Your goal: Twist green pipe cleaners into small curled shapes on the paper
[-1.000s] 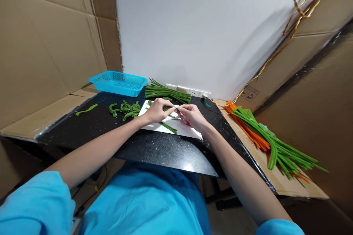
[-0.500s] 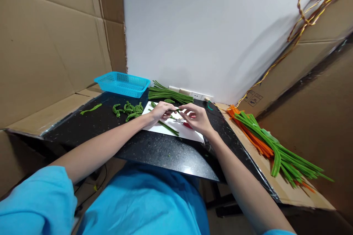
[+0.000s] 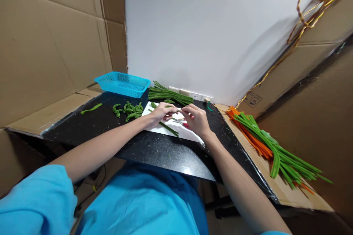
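My left hand (image 3: 164, 111) and my right hand (image 3: 197, 120) meet over a white sheet (image 3: 161, 129), fingertips pinched on a short green pipe cleaner (image 3: 178, 110) that is mostly hidden by the fingers. Beneath my right hand lies a red-handled cutting tool (image 3: 186, 125), partly covered, with its metal jaws pointing left. Loose green pipe cleaner lengths (image 3: 171, 130) rest on the sheet below my left hand. To the left, on the black tabletop (image 3: 154, 154), sit several bent and looped green pipe cleaner pieces (image 3: 134, 108).
A blue plastic basket (image 3: 122, 84) stands at the back left. Dark green pipe cleaners (image 3: 171, 93) lie bundled by the wall near a socket strip (image 3: 196, 96). At right, bright green stems (image 3: 275, 147) and orange stems (image 3: 252, 137) rest on cardboard. A green strip (image 3: 91, 109) lies far left.
Both hands stay together over the sheet. My right hand has turned slightly and its fingertips have come closer to my left fingers.
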`<state>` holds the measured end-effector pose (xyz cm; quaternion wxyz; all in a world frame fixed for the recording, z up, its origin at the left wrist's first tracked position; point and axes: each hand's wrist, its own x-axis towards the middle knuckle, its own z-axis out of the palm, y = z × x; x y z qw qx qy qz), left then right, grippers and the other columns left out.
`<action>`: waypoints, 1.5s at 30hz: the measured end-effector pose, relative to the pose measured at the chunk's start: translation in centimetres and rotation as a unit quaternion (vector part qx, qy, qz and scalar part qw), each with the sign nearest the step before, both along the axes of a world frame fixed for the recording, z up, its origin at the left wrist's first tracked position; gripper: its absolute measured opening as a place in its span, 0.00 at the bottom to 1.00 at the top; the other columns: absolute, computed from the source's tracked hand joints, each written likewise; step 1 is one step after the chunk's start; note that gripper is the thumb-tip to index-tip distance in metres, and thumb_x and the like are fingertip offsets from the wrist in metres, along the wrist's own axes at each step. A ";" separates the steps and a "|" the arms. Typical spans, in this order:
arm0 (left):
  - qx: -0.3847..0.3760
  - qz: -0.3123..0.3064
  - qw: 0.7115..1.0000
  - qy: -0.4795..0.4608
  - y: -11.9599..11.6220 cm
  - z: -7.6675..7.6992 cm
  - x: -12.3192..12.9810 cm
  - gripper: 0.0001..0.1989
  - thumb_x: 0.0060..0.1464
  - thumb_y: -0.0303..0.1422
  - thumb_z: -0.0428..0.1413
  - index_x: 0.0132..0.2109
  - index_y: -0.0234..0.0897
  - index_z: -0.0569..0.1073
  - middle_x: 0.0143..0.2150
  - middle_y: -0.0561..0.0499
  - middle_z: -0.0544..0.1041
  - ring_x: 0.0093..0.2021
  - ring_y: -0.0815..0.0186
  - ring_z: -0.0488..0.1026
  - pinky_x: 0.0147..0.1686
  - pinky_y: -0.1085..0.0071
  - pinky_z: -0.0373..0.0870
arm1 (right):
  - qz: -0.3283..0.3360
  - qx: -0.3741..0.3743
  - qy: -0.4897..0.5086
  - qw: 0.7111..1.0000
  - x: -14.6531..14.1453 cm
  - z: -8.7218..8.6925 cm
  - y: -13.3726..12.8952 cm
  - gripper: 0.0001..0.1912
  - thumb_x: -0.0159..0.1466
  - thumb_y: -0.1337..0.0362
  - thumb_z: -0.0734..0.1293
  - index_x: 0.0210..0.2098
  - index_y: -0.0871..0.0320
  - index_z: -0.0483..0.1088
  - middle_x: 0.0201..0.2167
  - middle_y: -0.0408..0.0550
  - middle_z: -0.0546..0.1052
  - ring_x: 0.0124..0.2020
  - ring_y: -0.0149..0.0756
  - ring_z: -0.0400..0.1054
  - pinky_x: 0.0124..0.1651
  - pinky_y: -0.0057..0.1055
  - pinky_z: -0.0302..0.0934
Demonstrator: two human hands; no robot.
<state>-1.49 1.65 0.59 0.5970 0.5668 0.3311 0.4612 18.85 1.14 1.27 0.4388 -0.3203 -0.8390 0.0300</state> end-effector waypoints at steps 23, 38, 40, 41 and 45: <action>0.171 0.098 0.977 0.080 -0.1 0.7 0.2 0.10 0.57 0.32 0.59 0.31 0.30 0.78 0.17 0.54 0.70 0.18 0.71 0.65 0.22 0.74 0.61 | 0.007 0.010 0.027 1.000 0.5 0.2 0.0 0.12 0.69 0.55 0.69 0.47 0.54 0.79 0.45 0.52 0.80 0.30 0.33 0.72 0.34 0.33 0.72; 0.141 0.026 0.989 0.041 0.3 0.0 0.5 0.11 0.58 0.36 0.62 0.40 0.29 0.78 0.28 0.51 0.73 0.21 0.72 0.71 0.16 0.77 0.62 | -0.018 0.081 0.007 0.997 0.4 -1.1 0.8 0.10 0.73 0.61 0.66 0.48 0.53 0.79 0.44 0.51 0.83 0.38 0.39 0.80 0.43 0.35 0.76; 0.145 0.026 0.988 0.038 0.4 -0.2 0.6 0.13 0.58 0.37 0.63 0.41 0.29 0.79 0.30 0.50 0.74 0.22 0.72 0.71 0.16 0.78 0.62 | -0.021 0.096 0.009 0.995 0.3 -1.1 0.8 0.10 0.72 0.63 0.66 0.47 0.54 0.80 0.44 0.51 0.84 0.38 0.39 0.81 0.44 0.35 0.76; 0.146 0.026 0.988 0.038 0.4 -0.2 0.6 0.13 0.59 0.37 0.63 0.41 0.28 0.79 0.31 0.50 0.73 0.22 0.73 0.71 0.16 0.78 0.62 | -0.021 0.100 0.009 0.995 0.2 -1.1 0.8 0.10 0.72 0.63 0.66 0.47 0.54 0.80 0.44 0.51 0.84 0.38 0.39 0.81 0.44 0.34 0.76; 0.150 0.028 0.987 0.045 0.4 -0.3 0.6 0.14 0.59 0.38 0.63 0.41 0.29 0.78 0.30 0.52 0.71 0.22 0.73 0.70 0.15 0.78 0.61 | -0.012 0.095 0.005 0.995 0.2 -1.0 0.7 0.11 0.73 0.65 0.65 0.48 0.54 0.79 0.44 0.51 0.84 0.40 0.39 0.81 0.44 0.34 0.75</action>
